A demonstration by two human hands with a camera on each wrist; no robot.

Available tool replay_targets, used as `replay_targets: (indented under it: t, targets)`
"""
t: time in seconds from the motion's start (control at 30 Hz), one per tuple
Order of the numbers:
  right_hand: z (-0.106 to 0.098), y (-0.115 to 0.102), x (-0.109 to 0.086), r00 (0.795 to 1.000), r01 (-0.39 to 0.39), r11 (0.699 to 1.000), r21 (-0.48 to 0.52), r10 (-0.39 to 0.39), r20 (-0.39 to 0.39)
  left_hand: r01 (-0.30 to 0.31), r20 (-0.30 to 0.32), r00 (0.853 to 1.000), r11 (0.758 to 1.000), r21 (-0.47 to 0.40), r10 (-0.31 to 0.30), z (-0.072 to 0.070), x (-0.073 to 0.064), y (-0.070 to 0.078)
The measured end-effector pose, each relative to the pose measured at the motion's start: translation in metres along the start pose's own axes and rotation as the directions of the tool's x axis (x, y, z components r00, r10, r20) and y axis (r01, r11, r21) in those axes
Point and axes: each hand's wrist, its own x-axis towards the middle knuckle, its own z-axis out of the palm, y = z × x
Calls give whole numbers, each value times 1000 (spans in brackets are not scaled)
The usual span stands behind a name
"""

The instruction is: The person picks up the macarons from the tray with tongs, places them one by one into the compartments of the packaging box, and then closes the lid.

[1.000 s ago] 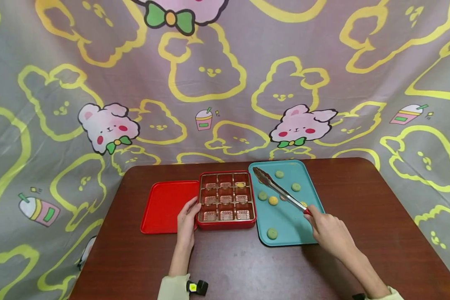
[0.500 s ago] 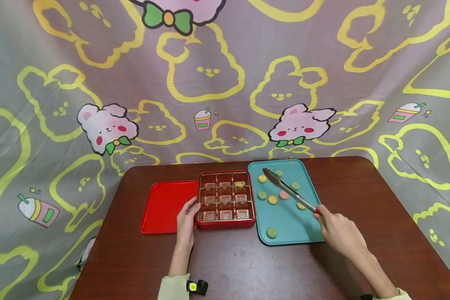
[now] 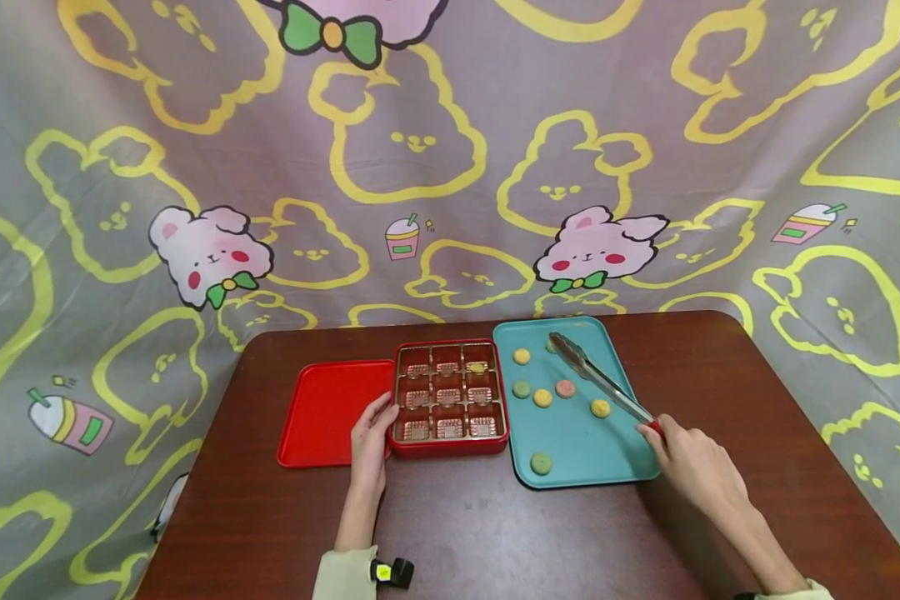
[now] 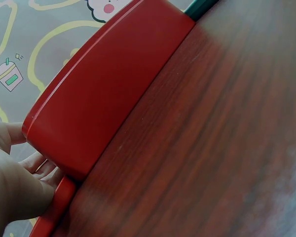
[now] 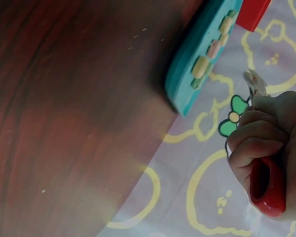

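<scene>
My right hand (image 3: 701, 467) grips metal tongs (image 3: 607, 385) by their red handle (image 5: 269, 190). The tongs slant over the teal tray (image 3: 577, 450), their dark tips overlapping a green macaron (image 3: 550, 345) near its far end. Other macarons lie about the tray: yellow (image 3: 542, 397), pink (image 3: 566, 388) and green (image 3: 542, 463). My left hand (image 3: 369, 442) holds the left side of a red box (image 3: 450, 448), thumb at the rim and fingers against its wall. The box has a clear divided insert; a yellow macaron (image 3: 477, 367) sits in its back right compartment.
A flat red lid (image 3: 330, 412) lies left of the box, partly behind my left hand. The box stands close against the tray's left edge. A patterned cloth (image 3: 450, 183) hangs behind the brown table (image 3: 457, 525).
My right hand has moved right with the tongs, whose tips swung from over the tray's far left, uncovering a yellow macaron there, to the far green one. My left hand stays at the box.
</scene>
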Motion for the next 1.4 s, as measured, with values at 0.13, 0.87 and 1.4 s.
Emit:
replay_targets:
  t: [0.13, 0.87, 1.4]
  targets:
    - [-1, 7, 0, 998, -55, 999, -3, 55, 13, 4, 2, 1000, 1000, 5, -4, 0, 1, 0]
    - [0, 36, -6, 984, -151, 986, -70, 156, 79, -2, 2, 1000, 1000, 3, 2, 0, 0, 0]
    - [4, 47, -8, 984, -157, 983, -97, 164, 63, -9, -7, 1000, 1000, -18, 9, 0, 2, -1]
